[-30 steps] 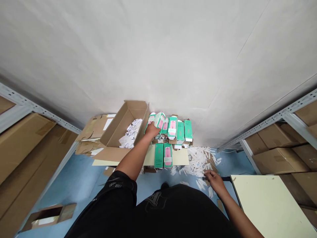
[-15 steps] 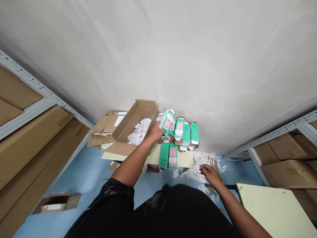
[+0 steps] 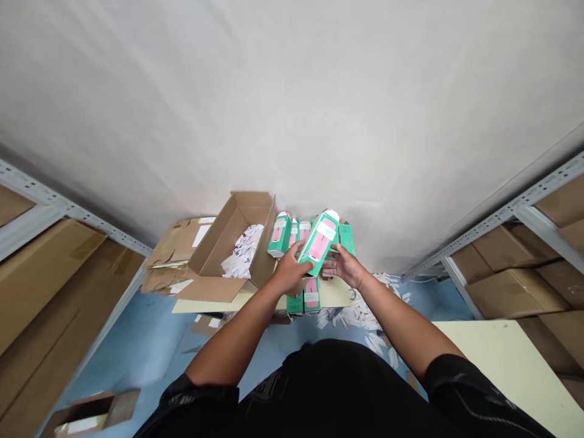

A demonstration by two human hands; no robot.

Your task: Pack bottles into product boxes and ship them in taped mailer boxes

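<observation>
From here I see the left hand (image 3: 288, 267) curled round the low end of a green and pink box (image 3: 319, 243). The right hand (image 3: 344, 266) spreads its fingers by the box's other side; I can't tell if they touch it. The box is tilted, up near the green boxes (image 3: 280, 234). This looks like the holding step. I think the next move needs a steady grip.

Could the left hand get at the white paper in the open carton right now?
Probably not while full: the left hand holds a green-and-pink box. Otherwise, the carton beside it is open on top, leaving the white paper exposed.
</observation>
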